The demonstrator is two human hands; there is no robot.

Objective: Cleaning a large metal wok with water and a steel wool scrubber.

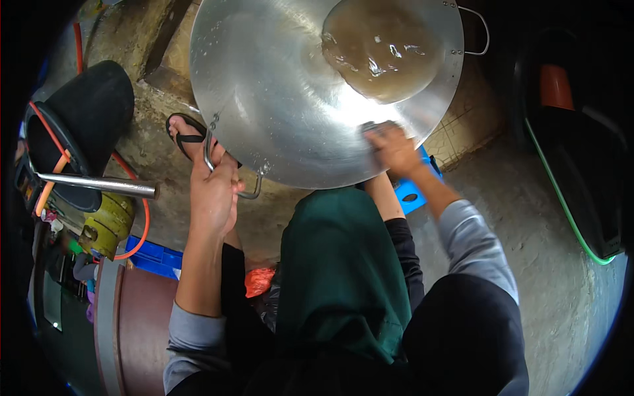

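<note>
A large shiny metal wok [277, 99] fills the upper middle of the view, with murky brownish water [384, 54] pooled toward its far right side. My left hand [215, 183] grips the near-left loop handle [251, 193] of the wok. Inside the near-right rim, my right hand [394, 148] presses a dark scouring pad [369, 126] against the metal; hand and pad are blurred. A second loop handle [483, 29] sticks out at the far right of the wok.
Left of the wok stand a black bucket-like container [106, 109], a metal pipe [104, 184], a yellow-green gas cylinder [111, 222] and an orange hose [147, 218]. A blue plastic object [410, 190] lies beneath the near-right rim. Farther right runs a green hose [557, 193] beside a dark container.
</note>
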